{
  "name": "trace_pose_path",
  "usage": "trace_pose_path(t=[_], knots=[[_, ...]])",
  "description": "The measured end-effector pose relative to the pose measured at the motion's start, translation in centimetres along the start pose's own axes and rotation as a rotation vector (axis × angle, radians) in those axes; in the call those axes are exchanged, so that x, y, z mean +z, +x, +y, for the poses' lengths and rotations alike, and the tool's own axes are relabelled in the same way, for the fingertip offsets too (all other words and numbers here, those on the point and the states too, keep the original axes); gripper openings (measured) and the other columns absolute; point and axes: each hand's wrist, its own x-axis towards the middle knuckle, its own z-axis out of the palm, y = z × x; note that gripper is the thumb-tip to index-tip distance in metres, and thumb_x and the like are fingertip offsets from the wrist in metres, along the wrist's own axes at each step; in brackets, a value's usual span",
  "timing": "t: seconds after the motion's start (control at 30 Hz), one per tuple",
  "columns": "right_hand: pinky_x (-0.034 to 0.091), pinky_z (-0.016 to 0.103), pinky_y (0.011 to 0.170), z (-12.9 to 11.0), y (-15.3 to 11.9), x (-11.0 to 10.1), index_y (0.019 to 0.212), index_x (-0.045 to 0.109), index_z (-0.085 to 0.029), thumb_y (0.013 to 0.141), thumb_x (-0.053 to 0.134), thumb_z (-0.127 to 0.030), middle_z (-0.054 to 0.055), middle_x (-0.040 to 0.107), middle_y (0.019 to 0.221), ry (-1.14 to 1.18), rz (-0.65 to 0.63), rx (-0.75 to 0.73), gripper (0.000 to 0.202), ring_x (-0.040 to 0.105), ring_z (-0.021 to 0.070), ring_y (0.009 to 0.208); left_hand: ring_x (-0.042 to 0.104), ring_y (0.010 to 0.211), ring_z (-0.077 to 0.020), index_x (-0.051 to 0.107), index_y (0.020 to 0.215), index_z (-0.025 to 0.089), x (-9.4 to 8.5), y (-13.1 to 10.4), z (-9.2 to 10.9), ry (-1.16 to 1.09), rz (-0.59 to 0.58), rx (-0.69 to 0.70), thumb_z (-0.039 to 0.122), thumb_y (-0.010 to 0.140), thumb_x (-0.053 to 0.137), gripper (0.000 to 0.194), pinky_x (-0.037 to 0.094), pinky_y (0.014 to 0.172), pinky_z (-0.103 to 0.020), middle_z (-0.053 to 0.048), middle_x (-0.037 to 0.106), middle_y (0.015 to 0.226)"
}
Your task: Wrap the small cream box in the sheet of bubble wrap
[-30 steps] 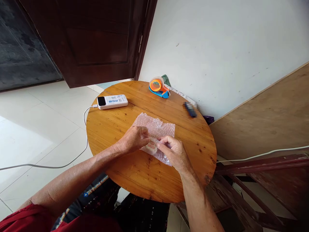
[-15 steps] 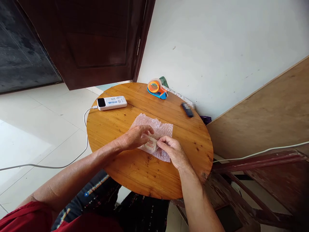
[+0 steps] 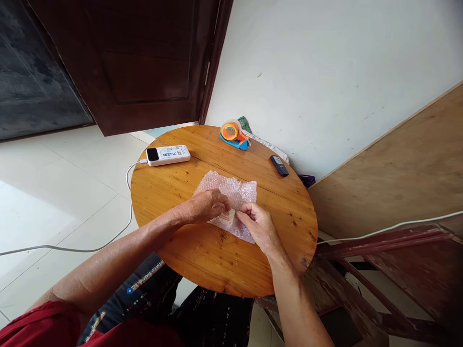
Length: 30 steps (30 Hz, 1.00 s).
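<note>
A sheet of pinkish clear bubble wrap (image 3: pixel 240 191) lies flat near the middle of the round table. On it rests a small pale block with reddish print (image 3: pixel 226 217), partly hidden by my fingers. My left hand (image 3: pixel 208 205) reaches in from the left with its fingers curled down at the block's upper left edge. From the right, my right hand (image 3: pixel 257 222) pinches with thumb and forefinger at the block's right edge. Whether the fingers grip the block or only touch it is too small to tell.
The round wooden table (image 3: pixel 217 274) also holds a white power bank (image 3: pixel 170 155) with a cable at the left, an orange and blue tape dispenser (image 3: pixel 235 135) at the back, and a small dark device (image 3: pixel 279 166) at the back right.
The fingers of my left hand have curled down closer to the block. My right hand stays at its right edge, almost unmoved.
</note>
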Motion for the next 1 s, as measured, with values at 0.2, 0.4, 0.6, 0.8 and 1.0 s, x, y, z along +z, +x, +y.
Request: trace_pose_path(t=[0.2, 0.4, 0.6, 0.8, 1.0], knots=[[0.05, 0.039, 0.087, -1.9, -1.0, -0.3, 0.096, 0.066, -0.02, 0.09, 0.05, -0.019, 0.009, 0.067, 0.098, -0.392, 0.158, -0.42, 0.017, 0.062, 0.0234, 0.094, 0.063, 0.084, -0.0162, 0.074, 0.091, 0.02, -0.1, 0.3, 0.2, 0.02, -0.021, -0.041, 0.011, 0.077, 0.05, 0.029, 0.05, 0.083, -0.027, -0.002, 0.069, 0.089], [0.05, 0.038, 0.089, -3.8, -1.3, -0.3, 0.098, 0.065, -0.02, 0.098, 0.043, -0.02, 0.008, 0.068, 0.099, -0.53, -0.076, -0.585, 0.022, 0.062, 0.0221, 0.095, 0.063, 0.089, -0.0162, 0.076, 0.09, 0.02, -0.4, 0.4, 0.6, -0.056, -0.062, -0.082, 0.01, 0.078, 0.051, 0.029, 0.049, 0.081, -0.024, 0.0, 0.072, 0.088], [0.05, 0.041, 0.09, -4.6, -1.8, -0.1, 0.116, 0.061, -0.02, 0.097, 0.052, -0.028, 0.01, 0.065, 0.112, -0.753, -0.156, -0.556, 0.023, 0.06, 0.0259, 0.104, 0.064, 0.084, -0.0163, 0.071, 0.109, 0.018, -1.7, -1.2, -0.1, 0.012, 0.093, -0.226, 0.022, 0.081, 0.06, 0.031, 0.049, 0.075, -0.024, -0.003, 0.073, 0.094], [0.048, 0.04, 0.079, -6.7, -1.9, 0.3, 0.135, 0.053, -0.028, 0.091, 0.064, -0.028, 0.008, 0.063, 0.106, -1.058, -0.231, -0.548, 0.045, 0.059, 0.0263, 0.094, 0.061, 0.069, -0.014, 0.072, 0.1, 0.017, -1.8, -2.3, -1.3, 0.092, 0.146, -0.342, 0.019, 0.079, 0.058, 0.026, 0.043, 0.063, -0.023, 0.0, 0.069, 0.076], [0.043, 0.038, 0.077, -7.2, -1.3, 0.7, 0.121, 0.06, -0.029, 0.093, 0.062, -0.033, 0.007, 0.061, 0.101, -1.178, -0.271, -0.54, 0.029, 0.059, 0.0249, 0.091, 0.059, 0.068, -0.0147, 0.07, 0.107, 0.015, -2.0, -2.3, -1.2, 0.132, 0.216, -0.423, 0.02, 0.075, 0.06, 0.034, 0.041, 0.062, -0.023, -0.001, 0.067, 0.076]])
